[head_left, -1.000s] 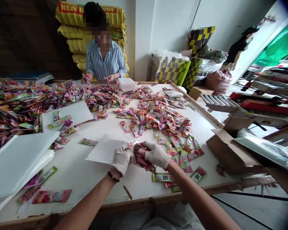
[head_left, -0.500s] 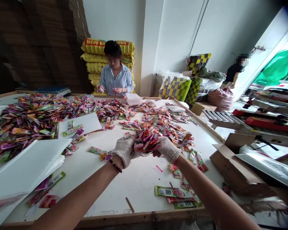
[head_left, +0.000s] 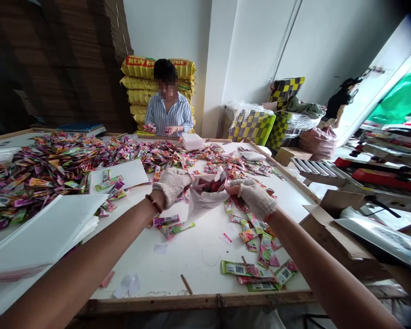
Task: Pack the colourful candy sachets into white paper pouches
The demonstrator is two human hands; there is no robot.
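Observation:
Both my hands wear white knit gloves and are raised over the white table point(head_left: 198, 256). My left hand point(head_left: 171, 184) pinches the left edge of a clear plastic bag point(head_left: 205, 196), and my right hand point(head_left: 254, 197) grips its right edge. The bag's mouth is held apart between them, and colourful small sachets show inside it. Loose sachets point(head_left: 260, 246) lie scattered on the table below my right hand. A big heap of sachets point(head_left: 48, 169) covers the table's far left.
A person in a striped shirt point(head_left: 168, 114) sits at the table's far end handling sachets. White bag stacks lie at the near left point(head_left: 41, 233) and mid table point(head_left: 130, 173). An open cardboard box point(head_left: 332, 224) stands right of the table. Another person point(head_left: 342, 98) is by the doorway.
My hands lifted from the table with a bunch of sachets, and now the sachets sit inside a clear bag held apart between both hands. The camera tilted up.

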